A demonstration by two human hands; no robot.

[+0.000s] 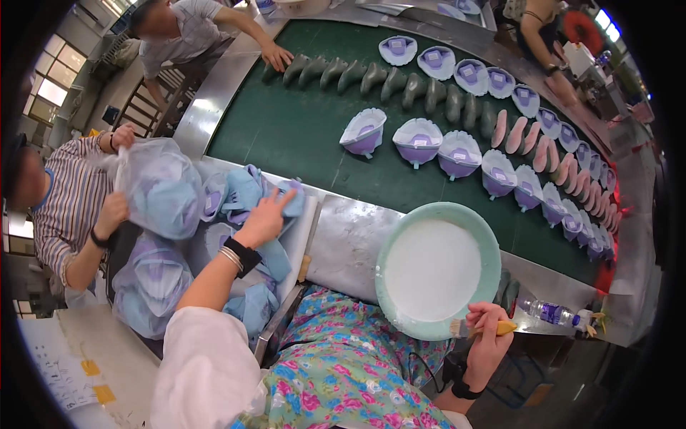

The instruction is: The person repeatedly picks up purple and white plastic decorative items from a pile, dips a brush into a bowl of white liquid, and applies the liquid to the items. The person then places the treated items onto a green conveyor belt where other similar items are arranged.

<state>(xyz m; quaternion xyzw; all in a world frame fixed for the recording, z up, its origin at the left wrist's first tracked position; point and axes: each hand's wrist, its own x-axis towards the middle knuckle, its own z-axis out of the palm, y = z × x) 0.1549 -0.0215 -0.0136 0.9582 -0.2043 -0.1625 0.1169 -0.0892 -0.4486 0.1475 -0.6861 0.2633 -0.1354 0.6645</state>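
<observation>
My left hand reaches over a tray of blue and purple fabric shoe uppers. Its fingers are stretched apart and touch a light blue upper at the tray's edge. In my right hand is a brush with a yellow handle, its bristles at the rim of a pale green basin. White liquid fills much of that basin. Beyond it, purple uppers with white edges stand in rows on a green conveyor belt.
Dark foot-shaped lasts and pink-soled lasts line the belt between the uppers. A co-worker in stripes holds a clear bag of uppers on the left. Another person's hand touches a far last. A bottle lies right of the basin.
</observation>
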